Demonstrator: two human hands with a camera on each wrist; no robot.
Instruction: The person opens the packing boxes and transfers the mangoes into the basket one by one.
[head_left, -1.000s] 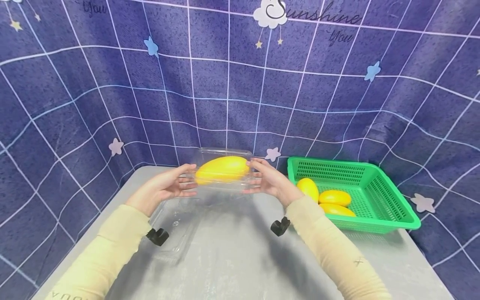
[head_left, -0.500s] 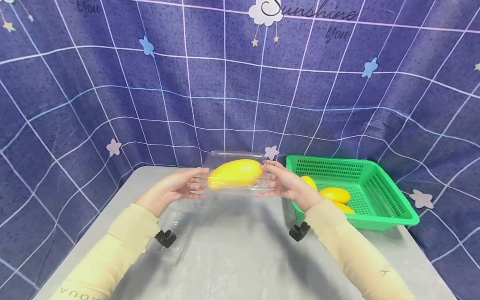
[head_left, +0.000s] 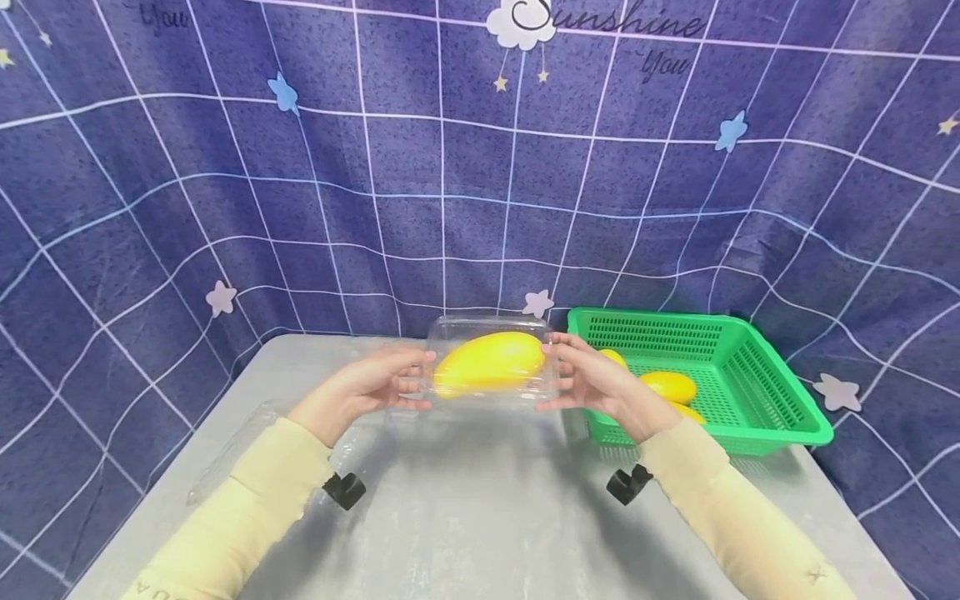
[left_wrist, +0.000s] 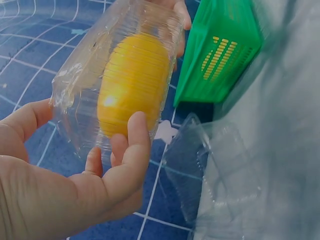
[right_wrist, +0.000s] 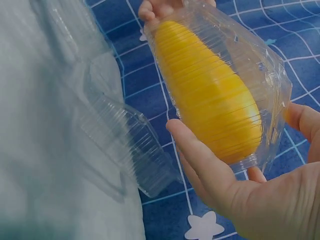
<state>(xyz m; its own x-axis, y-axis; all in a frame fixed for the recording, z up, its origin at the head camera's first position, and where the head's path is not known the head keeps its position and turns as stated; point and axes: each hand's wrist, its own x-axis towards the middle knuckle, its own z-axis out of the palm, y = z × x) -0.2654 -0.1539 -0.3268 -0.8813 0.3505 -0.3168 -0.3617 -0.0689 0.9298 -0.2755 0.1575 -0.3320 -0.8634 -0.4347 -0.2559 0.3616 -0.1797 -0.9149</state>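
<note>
A yellow mango [head_left: 491, 362] lies inside a clear plastic box [left_wrist: 75, 87], which is held up off the table between two hands. My left hand [head_left: 367, 387] grips the box's left end, thumb on one side and fingers on the other. At the opposite end my right hand [head_left: 600, 382] grips it in the same way. Ribbed plastic covers the mango in both wrist views, and the fingers touch the box rather than the fruit. In the right wrist view the left fingertips show at the far end.
A green basket [head_left: 787, 439] with several yellow mangoes [head_left: 670, 387] stands at the right, partly behind the right hand. Another clear plastic container [right_wrist: 125, 135] lies on the grey table [head_left: 495, 517], partly hidden by the left forearm in the head view. A blue curtain [head_left: 480, 150] hangs behind.
Both hands have carried the boxed mango to the right and slightly nearer the body. The right forearm now covers more of the basket's mangoes. The hold looks the same.
</note>
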